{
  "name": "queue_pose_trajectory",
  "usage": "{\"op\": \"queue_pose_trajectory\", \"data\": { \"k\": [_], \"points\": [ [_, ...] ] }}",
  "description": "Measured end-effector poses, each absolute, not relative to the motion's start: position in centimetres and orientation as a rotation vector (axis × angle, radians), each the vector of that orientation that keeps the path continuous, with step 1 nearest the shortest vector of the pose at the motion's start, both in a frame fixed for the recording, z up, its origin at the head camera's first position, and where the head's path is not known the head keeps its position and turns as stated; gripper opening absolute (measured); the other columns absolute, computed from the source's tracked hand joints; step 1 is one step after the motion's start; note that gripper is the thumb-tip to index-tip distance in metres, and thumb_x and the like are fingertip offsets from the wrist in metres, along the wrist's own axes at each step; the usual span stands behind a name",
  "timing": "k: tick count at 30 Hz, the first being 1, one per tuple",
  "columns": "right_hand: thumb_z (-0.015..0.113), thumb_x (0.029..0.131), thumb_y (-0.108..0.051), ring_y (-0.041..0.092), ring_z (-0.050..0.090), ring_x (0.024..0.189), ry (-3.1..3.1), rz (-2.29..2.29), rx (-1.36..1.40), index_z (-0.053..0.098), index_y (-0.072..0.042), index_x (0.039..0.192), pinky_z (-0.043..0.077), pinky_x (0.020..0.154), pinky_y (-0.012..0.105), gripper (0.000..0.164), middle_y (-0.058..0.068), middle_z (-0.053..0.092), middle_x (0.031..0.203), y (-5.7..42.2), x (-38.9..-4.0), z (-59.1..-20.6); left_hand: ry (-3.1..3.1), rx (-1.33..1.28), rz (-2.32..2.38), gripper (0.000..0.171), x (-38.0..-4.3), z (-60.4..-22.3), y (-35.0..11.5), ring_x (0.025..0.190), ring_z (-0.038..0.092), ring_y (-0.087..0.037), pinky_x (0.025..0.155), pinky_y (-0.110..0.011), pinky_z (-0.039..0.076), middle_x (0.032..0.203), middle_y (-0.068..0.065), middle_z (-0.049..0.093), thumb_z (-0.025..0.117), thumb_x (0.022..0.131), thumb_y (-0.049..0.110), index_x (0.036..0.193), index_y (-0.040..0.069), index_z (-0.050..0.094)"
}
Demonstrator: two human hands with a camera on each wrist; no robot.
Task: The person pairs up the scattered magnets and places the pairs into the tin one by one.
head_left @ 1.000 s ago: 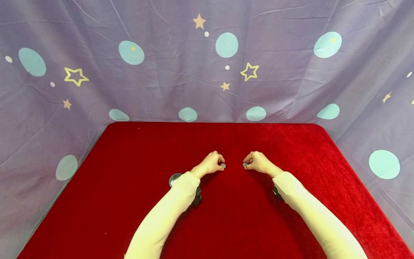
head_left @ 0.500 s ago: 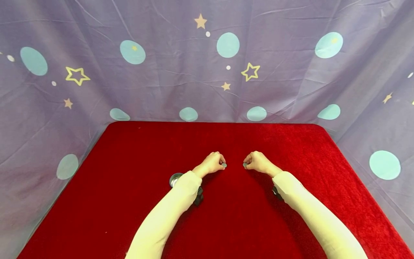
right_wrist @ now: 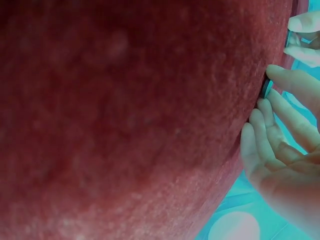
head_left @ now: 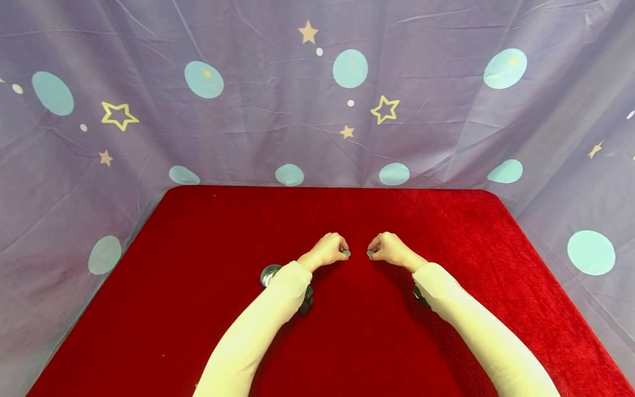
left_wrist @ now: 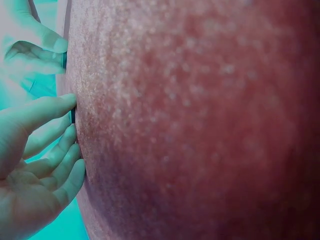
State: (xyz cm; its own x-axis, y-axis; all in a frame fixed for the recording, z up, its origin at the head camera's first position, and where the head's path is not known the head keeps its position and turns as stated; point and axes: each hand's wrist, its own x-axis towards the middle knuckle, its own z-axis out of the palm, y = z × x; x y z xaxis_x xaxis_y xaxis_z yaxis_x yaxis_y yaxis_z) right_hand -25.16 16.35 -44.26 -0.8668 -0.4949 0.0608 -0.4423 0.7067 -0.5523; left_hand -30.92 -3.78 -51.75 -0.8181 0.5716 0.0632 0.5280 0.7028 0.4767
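My left hand (head_left: 327, 249) pinches a small flat grey disc (head_left: 346, 253) by its edges, between thumb and fingers, right at the red cloth. Opposite it, my right hand (head_left: 391, 249) grips a similar grey disc (head_left: 370, 253) the same way. A narrow gap of red cloth lies between the two discs. In the left wrist view the left disc (left_wrist: 73, 117) appears edge-on, dark and thin. From the right wrist, the right disc (right_wrist: 267, 89) also shows its thin edge, with the other fingertips resting on the cloth.
A small shiny metal bowl (head_left: 268, 274) stands beside the left forearm, partly hidden by the sleeve (head_left: 283, 292). Red velvety cloth (head_left: 198, 309) covers the table. A purple curtain (head_left: 248, 110) with stars and dots hangs behind and at both sides.
Both hands have slid slightly inward, each with its disc, so the gap between the discs is narrower. The bowl stays in place.
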Motion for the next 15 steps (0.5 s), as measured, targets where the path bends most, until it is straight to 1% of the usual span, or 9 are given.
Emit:
{"op": "queue_pose_trajectory", "data": {
  "k": [2,5,10,15],
  "points": [
    [0.07,0.067,-0.002,0.019,0.063,0.071,2.814,-0.872,-0.777,0.069,0.003,0.079,0.05,0.063,0.029,0.013,0.009,0.067,0.077,16.2,-25.1,-44.2,2.77,0.856,0.762,0.014,-28.7,-48.3,-3.6,0.078,0.053,-0.014,0.075,-0.026,0.042,0.074,0.003,0.061,0.074,0.071,0.022,0.079,0.011,0.07],
    [0.07,0.067,-0.002,0.019,0.063,0.071,2.815,-0.876,-0.79,0.069,0.003,0.079,0.05,0.063,0.029,0.013,0.009,0.067,0.077,16.0,-25.0,-44.1,2.785,0.821,0.725,0.013,-26.4,-45.1,-3.3,0.079,0.055,-0.018,0.077,-0.028,0.042,0.077,-0.003,0.063,0.071,0.073,0.013,0.083,0.004,0.07],
    [0.07,0.065,-0.002,0.017,0.063,0.069,2.811,-0.892,-0.812,0.069,0.001,0.076,0.05,0.063,0.028,0.012,0.007,0.067,0.075,15.7,-25.0,-44.1,2.809,0.844,0.676,0.015,-25.2,-43.8,-3.2,0.077,0.056,-0.016,0.072,-0.023,0.043,0.079,-0.004,0.065,0.069,0.075,0.013,0.087,0.003,0.07],
    [0.07,0.066,-0.002,0.017,0.063,0.07,2.795,-0.892,-0.819,0.07,0.001,0.077,0.05,0.063,0.027,0.011,0.007,0.067,0.075,15.4,-25.1,-44.4,2.8,0.844,0.686,0.015,-25.3,-44.0,-3.0,0.076,0.058,-0.016,0.068,-0.022,0.045,0.08,-0.005,0.065,0.069,0.075,0.012,0.087,0.003,0.069]
  ]
}}
